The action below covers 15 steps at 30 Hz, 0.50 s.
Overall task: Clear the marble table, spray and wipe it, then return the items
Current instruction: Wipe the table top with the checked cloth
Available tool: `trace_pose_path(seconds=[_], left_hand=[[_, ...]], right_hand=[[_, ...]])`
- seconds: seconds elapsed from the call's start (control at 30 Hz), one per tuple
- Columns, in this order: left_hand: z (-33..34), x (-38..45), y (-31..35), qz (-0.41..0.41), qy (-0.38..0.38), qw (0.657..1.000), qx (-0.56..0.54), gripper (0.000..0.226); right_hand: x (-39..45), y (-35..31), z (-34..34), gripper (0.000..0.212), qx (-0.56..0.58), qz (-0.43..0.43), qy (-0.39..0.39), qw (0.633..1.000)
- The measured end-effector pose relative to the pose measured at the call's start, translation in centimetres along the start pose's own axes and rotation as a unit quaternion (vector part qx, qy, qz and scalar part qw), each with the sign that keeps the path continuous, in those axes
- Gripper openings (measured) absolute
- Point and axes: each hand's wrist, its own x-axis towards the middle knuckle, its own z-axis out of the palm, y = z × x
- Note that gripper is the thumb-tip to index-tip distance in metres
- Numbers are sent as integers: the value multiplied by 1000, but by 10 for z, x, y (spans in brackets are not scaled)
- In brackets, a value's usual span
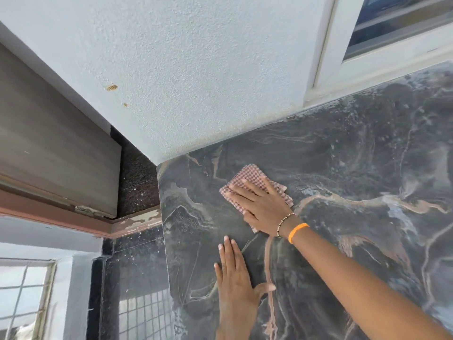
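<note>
The dark marble table (pixel 355 155) with pale and rust veins fills the right and lower part of the head view. A folded pink checked cloth (pixel 250 175) lies near its far left corner. My right hand (pixel 259 207) presses flat on the cloth with straight fingers; beaded and orange bands circle the wrist. My left hand (pixel 235 278) rests flat on the bare marble closer to me, fingers straight and spread. Wet streaks shine on the marble at the right.
A white textured wall (pixel 196 69) borders the table's far edge, with a white window frame (pixel 328 57) at top right. Left of the table's edge lie a dark speckled floor (pixel 137 253), a wooden door (pixel 56 143) and a brown threshold.
</note>
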Motion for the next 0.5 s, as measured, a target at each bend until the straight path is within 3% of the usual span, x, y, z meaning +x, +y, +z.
trace_pose_path(seconds=[0.1, 0.27, 0.4, 0.5], left_hand=[[0, 0, 2, 15, -7, 1000, -15, 127], [2, 0, 2, 5, 1, 1000, -20, 122], [2, 2, 3, 7, 1, 1000, -9, 120], [4, 2, 3, 9, 8, 1000, -5, 121]], right_hand=[[-31, 56, -10, 63, -22, 136, 2, 990], [-89, 108, -15, 57, 10, 342, -6, 940], [-114, 72, -6, 56, 30, 402, 6, 915], [-104, 33, 0, 57, 40, 381, 10, 924]])
